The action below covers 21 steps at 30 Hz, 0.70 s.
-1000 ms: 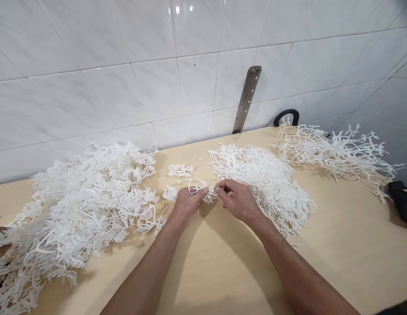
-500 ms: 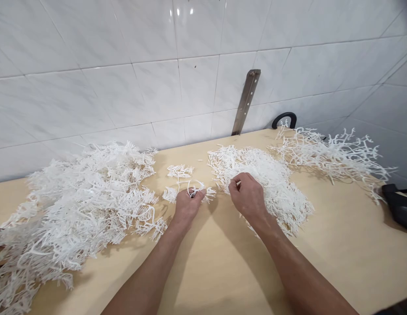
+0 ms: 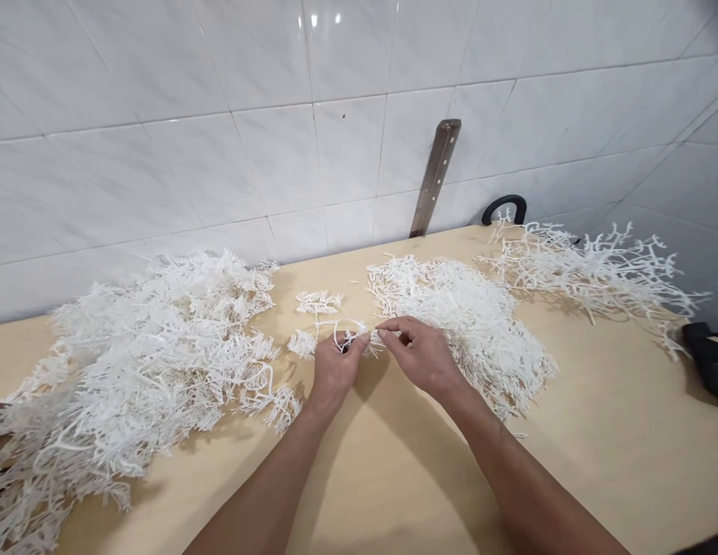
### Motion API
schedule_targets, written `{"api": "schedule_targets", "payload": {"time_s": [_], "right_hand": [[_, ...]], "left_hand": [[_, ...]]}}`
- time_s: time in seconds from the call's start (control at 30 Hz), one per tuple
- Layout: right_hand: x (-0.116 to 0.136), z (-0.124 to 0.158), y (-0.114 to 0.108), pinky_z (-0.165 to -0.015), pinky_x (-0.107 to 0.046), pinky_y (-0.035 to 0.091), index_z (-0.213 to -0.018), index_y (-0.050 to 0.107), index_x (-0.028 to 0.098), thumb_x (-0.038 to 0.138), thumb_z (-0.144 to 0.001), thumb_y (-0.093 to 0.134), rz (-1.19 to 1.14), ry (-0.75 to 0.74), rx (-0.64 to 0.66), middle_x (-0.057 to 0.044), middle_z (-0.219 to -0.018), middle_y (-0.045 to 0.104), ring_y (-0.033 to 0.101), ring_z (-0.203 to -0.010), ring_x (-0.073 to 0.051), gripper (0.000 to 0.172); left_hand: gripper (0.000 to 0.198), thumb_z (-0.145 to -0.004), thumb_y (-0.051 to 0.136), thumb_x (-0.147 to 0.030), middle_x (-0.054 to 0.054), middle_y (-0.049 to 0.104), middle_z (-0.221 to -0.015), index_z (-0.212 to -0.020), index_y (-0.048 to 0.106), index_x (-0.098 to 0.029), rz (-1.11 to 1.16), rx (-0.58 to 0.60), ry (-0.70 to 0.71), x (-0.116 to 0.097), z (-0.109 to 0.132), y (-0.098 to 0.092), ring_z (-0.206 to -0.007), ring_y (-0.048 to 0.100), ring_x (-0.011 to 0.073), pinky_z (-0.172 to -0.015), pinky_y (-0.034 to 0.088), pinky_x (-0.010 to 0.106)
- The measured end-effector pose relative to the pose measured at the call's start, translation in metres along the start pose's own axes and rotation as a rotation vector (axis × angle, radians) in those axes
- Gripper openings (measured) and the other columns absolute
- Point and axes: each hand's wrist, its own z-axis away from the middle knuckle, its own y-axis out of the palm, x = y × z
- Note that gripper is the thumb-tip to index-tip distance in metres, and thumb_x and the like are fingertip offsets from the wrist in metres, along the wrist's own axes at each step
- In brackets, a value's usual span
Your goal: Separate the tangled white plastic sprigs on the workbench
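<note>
My left hand (image 3: 334, 376) pinches a white branched plastic sprig (image 3: 302, 344), whose thin curved stem loops above my fingers. Fine prongs stick out at the sprig's left end and past my left fingertips. My right hand (image 3: 423, 356) meets those right-hand prongs, its thumb and forefinger closed on their tips. How many prongs lie between these fingers is too small to tell. Behind my right hand spreads a flat heap of small white loose pieces (image 3: 480, 316). To the left of my left hand rises a larger tangled pile of similar sprigs (image 3: 162, 362).
A small separate white cluster (image 3: 318, 301) lies between the heaps. Bare white branching stems (image 3: 590, 266) are piled at the right, near a black object (image 3: 709, 362). A metal strip (image 3: 436, 177) leans on the tiled wall beside a black curved handle (image 3: 505, 206).
My right hand has moved left from the heap of small pieces to the sprig's right end. My left hand keeps its hold with hardly any movement.
</note>
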Motion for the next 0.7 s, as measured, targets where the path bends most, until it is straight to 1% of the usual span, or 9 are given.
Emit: {"api": "schedule_targets", "payload": {"time_s": [0.1,0.2,0.3,0.37,0.5,0.63,0.7], "right_hand": [[-0.001,0.000,0.004,-0.064,-0.031,0.046,-0.084,0.074,0.024,0.039,-0.084,0.057,-0.021,0.045,0.037,-0.004,-0.088,0.073,0.058,-0.064,-0.016,0.022],[0.001,0.000,0.004,-0.061,-0.031,0.045,-0.081,0.073,0.023,0.039,-0.082,0.058,-0.026,0.094,0.038,-0.003,-0.079,0.071,0.057,-0.062,-0.016,0.022],[0.002,0.000,0.004,-0.057,-0.030,0.043,-0.082,0.072,0.021,0.040,-0.080,0.059,-0.028,0.168,0.044,-0.002,-0.067,0.067,0.056,-0.058,-0.017,0.023],[0.002,0.000,0.005,-0.055,-0.029,0.041,-0.083,0.071,0.021,0.040,-0.080,0.059,-0.024,0.192,0.051,-0.002,-0.065,0.065,0.056,-0.057,-0.017,0.023],[0.001,0.001,0.006,-0.057,-0.029,0.042,-0.083,0.069,0.021,0.036,-0.083,0.055,0.013,0.140,0.033,-0.002,-0.067,0.066,0.057,-0.059,-0.017,0.020],[-0.001,0.002,0.010,-0.066,-0.031,0.044,-0.082,0.065,0.020,0.027,-0.087,0.050,0.129,0.007,-0.008,-0.005,-0.080,0.068,0.060,-0.069,-0.018,0.017],[-0.002,0.003,0.013,-0.069,-0.031,0.043,-0.080,0.063,0.019,0.023,-0.088,0.048,0.201,-0.039,-0.026,-0.006,-0.083,0.067,0.060,-0.074,-0.019,0.017]], "left_hand": [[0.032,-0.072,0.072,-0.045,-0.002,0.054,-0.057,-0.060,0.061,-0.017,-0.030,-0.027,0.021,0.003,0.000,0.001,-0.057,0.044,0.0119,-0.057,0.033,0.024],[0.032,-0.073,0.071,-0.044,-0.002,0.055,-0.058,-0.061,0.060,-0.017,-0.033,-0.041,0.028,0.003,0.000,0.002,-0.058,0.045,0.0122,-0.058,0.035,0.024],[0.032,-0.074,0.070,-0.045,-0.002,0.056,-0.060,-0.062,0.060,-0.017,-0.038,-0.057,0.030,0.002,0.000,0.002,-0.059,0.046,0.0127,-0.058,0.035,0.025],[0.031,-0.074,0.069,-0.044,-0.002,0.056,-0.060,-0.062,0.060,-0.017,-0.048,-0.054,0.034,0.001,0.001,0.002,-0.059,0.046,0.0127,-0.058,0.035,0.025],[0.030,-0.075,0.069,-0.043,-0.002,0.054,-0.057,-0.061,0.059,-0.018,-0.065,-0.042,0.038,-0.001,0.002,0.002,-0.058,0.046,0.0128,-0.057,0.034,0.025],[0.028,-0.075,0.067,-0.040,-0.002,0.053,-0.056,-0.060,0.058,-0.018,-0.101,-0.040,0.059,-0.003,0.003,0.002,-0.060,0.048,0.0142,-0.058,0.034,0.025],[0.027,-0.076,0.066,-0.039,-0.002,0.053,-0.056,-0.060,0.057,-0.018,-0.135,-0.034,0.083,-0.003,0.003,0.002,-0.060,0.049,0.0145,-0.059,0.034,0.025]]}}
